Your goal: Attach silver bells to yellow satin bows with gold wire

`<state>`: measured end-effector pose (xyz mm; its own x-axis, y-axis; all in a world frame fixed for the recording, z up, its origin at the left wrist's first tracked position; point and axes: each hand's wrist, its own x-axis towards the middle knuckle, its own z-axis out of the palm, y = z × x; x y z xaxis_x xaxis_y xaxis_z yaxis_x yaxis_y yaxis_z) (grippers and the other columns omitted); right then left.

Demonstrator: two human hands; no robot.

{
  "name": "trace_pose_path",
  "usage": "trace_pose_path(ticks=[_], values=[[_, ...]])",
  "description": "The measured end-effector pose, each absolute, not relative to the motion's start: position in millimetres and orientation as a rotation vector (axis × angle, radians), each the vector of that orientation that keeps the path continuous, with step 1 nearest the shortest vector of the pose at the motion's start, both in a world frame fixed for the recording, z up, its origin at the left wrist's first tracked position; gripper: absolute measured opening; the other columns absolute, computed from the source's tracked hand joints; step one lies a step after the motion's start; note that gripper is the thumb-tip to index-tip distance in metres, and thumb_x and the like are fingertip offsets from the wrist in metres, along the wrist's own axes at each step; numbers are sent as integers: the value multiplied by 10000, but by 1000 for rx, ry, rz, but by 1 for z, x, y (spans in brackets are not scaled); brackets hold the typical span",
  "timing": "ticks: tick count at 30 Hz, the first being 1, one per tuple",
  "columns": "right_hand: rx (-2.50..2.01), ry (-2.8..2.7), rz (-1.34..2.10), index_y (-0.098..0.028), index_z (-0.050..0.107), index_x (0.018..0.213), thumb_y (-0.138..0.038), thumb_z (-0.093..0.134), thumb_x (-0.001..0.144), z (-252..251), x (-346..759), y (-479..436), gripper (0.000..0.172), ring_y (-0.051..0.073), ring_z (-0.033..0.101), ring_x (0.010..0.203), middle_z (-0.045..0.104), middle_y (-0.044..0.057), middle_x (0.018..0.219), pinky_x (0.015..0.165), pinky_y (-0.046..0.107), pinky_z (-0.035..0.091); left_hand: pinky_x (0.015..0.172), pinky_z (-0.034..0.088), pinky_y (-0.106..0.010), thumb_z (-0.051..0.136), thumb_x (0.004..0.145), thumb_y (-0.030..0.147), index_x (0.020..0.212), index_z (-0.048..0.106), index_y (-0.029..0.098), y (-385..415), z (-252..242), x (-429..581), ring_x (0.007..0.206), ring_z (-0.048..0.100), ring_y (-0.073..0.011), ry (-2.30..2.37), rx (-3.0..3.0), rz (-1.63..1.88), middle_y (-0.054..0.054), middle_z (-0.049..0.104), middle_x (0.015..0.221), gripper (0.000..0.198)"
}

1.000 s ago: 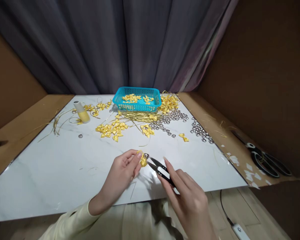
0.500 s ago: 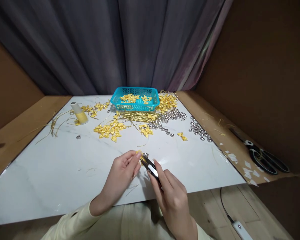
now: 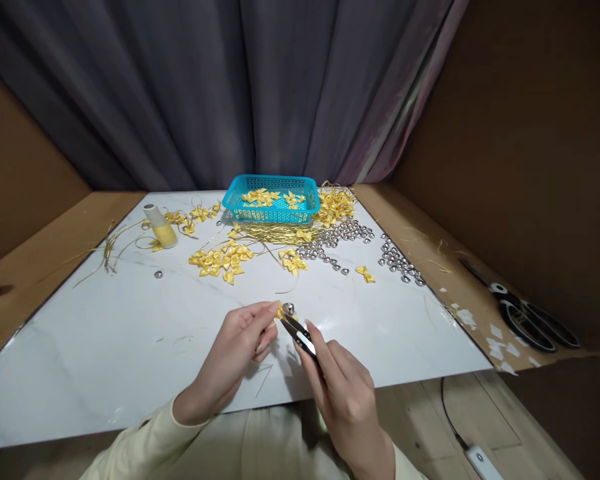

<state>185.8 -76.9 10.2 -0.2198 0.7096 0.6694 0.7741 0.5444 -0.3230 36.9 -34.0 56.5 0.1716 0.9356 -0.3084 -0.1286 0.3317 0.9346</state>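
Between the thumb and fingers of my left hand (image 3: 247,343) is a small yellow ribbon bow (image 3: 281,311), partly hidden by the fingertips. A silver bell-like bead (image 3: 289,309) shows right beside the bow. My right hand (image 3: 343,387) is closed around black thread snips (image 3: 303,339), whose blades point up and left at the bow. The blade tips look slightly apart and close to the bow; I cannot tell whether they touch thread. Below the hands, thin cut bits of cord (image 3: 264,381) lie on the white table (image 3: 130,353).
A blue basket (image 3: 270,215) of yellow bows stands at the back. Gold cords (image 3: 280,233), a pile of bows (image 3: 220,260) and scattered silver beads (image 3: 350,230) lie before it. A yellow thread spool (image 3: 161,227) stands left; large scissors (image 3: 525,313) lie right.
My left hand has shifted slightly left with the bow. The snips now show their blades more clearly beside the bow, and the silver bead is more visible.
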Motion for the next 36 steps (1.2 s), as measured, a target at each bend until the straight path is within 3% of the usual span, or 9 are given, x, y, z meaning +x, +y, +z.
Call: trace_pose_path(ticks=[11, 36], values=[[-1193, -2025, -101, -60, 438, 1295, -120, 502, 911, 8, 191, -74, 394, 142, 493, 574, 541, 32, 666, 541, 265, 428, 390, 71, -179, 640, 799, 377, 693, 498, 140, -32, 53, 33, 445, 63, -41, 1011, 722, 877, 114, 244, 474, 295], [-1183, -2049, -112, -58, 452, 1265, -143, 487, 924, 14, 194, -74, 353, 140, 492, 556, 550, 32, 662, 522, 264, 419, 373, 99, -151, 635, 814, 369, 765, 531, 141, -31, 54, 34, 439, 62, -45, 1020, 714, 936, 125, 221, 450, 256]])
